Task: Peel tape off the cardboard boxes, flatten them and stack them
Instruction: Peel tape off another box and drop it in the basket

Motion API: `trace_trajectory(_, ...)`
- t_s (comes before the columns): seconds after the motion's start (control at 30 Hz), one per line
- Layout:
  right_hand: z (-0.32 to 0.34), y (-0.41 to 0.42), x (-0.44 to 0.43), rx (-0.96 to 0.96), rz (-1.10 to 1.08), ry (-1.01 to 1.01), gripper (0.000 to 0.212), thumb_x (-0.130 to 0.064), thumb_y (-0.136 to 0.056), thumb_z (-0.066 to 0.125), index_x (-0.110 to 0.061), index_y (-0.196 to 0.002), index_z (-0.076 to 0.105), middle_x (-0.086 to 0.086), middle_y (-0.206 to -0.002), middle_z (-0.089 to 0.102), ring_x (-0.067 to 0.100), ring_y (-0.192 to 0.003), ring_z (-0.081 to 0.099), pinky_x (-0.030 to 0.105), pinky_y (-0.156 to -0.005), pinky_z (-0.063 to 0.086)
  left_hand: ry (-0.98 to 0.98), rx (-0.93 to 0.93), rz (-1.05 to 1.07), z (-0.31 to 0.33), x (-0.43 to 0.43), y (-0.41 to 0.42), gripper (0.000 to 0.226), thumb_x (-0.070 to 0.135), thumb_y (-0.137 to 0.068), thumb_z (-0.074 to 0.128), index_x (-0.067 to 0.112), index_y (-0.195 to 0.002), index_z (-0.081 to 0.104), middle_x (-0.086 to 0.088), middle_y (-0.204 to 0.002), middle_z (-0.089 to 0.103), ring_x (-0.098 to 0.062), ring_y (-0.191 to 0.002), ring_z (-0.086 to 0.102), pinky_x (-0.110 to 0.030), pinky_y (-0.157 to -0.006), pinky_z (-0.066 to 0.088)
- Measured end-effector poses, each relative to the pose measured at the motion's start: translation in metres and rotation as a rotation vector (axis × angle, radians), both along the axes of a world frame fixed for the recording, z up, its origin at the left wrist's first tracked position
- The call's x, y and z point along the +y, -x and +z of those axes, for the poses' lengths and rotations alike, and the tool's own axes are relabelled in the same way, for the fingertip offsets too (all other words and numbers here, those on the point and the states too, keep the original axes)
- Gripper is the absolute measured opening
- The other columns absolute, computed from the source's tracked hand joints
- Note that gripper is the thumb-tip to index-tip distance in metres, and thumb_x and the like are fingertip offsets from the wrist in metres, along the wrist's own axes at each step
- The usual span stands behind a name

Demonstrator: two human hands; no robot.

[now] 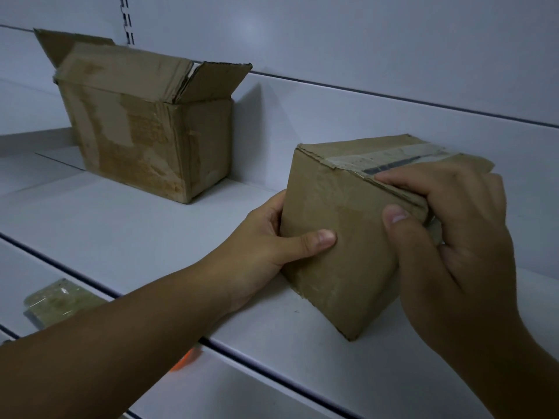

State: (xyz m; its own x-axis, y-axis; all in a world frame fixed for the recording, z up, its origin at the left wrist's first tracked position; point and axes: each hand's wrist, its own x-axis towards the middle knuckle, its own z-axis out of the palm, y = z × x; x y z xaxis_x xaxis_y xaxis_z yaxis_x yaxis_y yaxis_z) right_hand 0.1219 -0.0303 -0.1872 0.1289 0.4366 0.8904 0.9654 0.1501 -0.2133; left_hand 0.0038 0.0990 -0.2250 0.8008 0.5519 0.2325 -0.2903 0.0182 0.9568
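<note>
The small taped cardboard box (341, 237) sits tilted on the white shelf (121, 225). The left hand (272, 249) has its grip curled round the box's left side. The right hand (453, 231) has its grip pinching the top edge by the tape strip (393, 157). An open box (145, 140) stands well apart behind.

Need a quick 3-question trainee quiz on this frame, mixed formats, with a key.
1. True or false: the large box has its top flaps open.
2. The right hand pinches the small box at: A its top edge, B its bottom corner, C an open flap.
3. Fill in: the left hand grips the small box, whose top seam is sealed with ____.
Key: 1 true; 2 A; 3 tape.
</note>
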Motion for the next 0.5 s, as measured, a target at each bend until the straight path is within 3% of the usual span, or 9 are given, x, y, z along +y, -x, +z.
trace_trajectory(0.07, 0.0, 0.0, 0.0, -0.003, -0.001, -0.002, 0.019, -0.028, -0.086, 0.043, -0.029, -0.103, 0.052, -0.006, -0.096, 0.053, 0.017, -0.096, 0.044, 0.037, -0.084, 0.035, 0.037, 0.021, 0.005, 0.002, 0.001, 0.0, 0.078, 0.064, -0.058, 0.073, 0.028, -0.125, 0.055, 0.008, -0.123, 0.064, -0.011, -0.116, 0.059, -0.026, -0.095, 0.049)
trace_trajectory(0.13, 0.0, 0.001, -0.001, -0.001, 0.004, 0.003, 0.02, -0.028, -0.086, 0.044, -0.029, -0.103, 0.053, -0.006, -0.097, 0.054, 0.016, -0.097, 0.044, 0.037, -0.085, 0.035, 0.096, 0.028, -0.048, 0.003, 0.003, 0.0, 0.097, 0.078, -0.051, 0.064, 0.027, -0.132, 0.05, 0.007, -0.132, 0.058, -0.013, -0.124, 0.053, -0.032, -0.103, 0.043)
trace_trajectory(0.17, 0.001, 0.0, -0.002, 0.0, 0.007, 0.006, 0.02, -0.029, -0.086, 0.044, -0.029, -0.103, 0.053, -0.006, -0.097, 0.054, 0.017, -0.097, 0.045, 0.038, -0.085, 0.036, 0.104, 0.012, -0.085, 0.002, 0.005, 0.0, 0.096, 0.072, -0.053, 0.07, 0.024, -0.133, 0.049, 0.004, -0.134, 0.057, -0.015, -0.125, 0.052, -0.034, -0.103, 0.042)
trace_trajectory(0.23, 0.001, 0.0, -0.003, -0.001, 0.009, 0.009, 0.019, -0.029, -0.086, 0.044, -0.03, -0.103, 0.052, -0.006, -0.098, 0.056, 0.019, -0.097, 0.048, 0.04, -0.085, 0.038, 0.097, -0.019, -0.118, 0.001, 0.006, 0.002, 0.084, 0.042, -0.055, 0.086, 0.019, -0.129, 0.053, -0.003, -0.128, 0.061, -0.02, -0.119, 0.058, -0.031, -0.095, 0.048)
trace_trajectory(0.3, 0.002, 0.0, -0.003, -0.001, 0.009, 0.011, 0.019, -0.03, -0.086, 0.044, -0.03, -0.103, 0.052, -0.005, -0.099, 0.056, 0.02, -0.096, 0.049, 0.04, -0.085, 0.039, 0.066, -0.008, -0.085, 0.0, 0.005, 0.002, 0.075, 0.02, -0.054, 0.086, 0.02, -0.123, 0.057, -0.002, -0.121, 0.065, -0.019, -0.112, 0.062, -0.026, -0.087, 0.051)
trace_trajectory(0.4, 0.001, 0.0, -0.001, -0.003, 0.005, 0.012, 0.02, -0.029, -0.086, 0.043, -0.029, -0.103, 0.053, -0.004, -0.098, 0.057, 0.022, -0.095, 0.05, 0.04, -0.085, 0.038, -0.067, 0.007, 0.03, 0.001, 0.0, 0.001, 0.061, 0.029, -0.063, 0.084, 0.028, -0.118, 0.057, 0.008, -0.115, 0.068, -0.009, -0.106, 0.064, -0.019, -0.083, 0.052)
trace_trajectory(0.5, 0.001, -0.001, -0.001, -0.006, 0.002, 0.023, 0.024, -0.028, -0.086, 0.043, -0.022, -0.101, 0.061, -0.003, -0.097, 0.057, 0.022, -0.094, 0.05, 0.04, -0.085, 0.038, -0.196, 0.003, 0.195, 0.006, -0.009, -0.003, 0.046, 0.047, -0.066, 0.066, 0.033, -0.109, 0.056, 0.017, -0.103, 0.069, 0.002, -0.097, 0.065, -0.009, -0.075, 0.049)
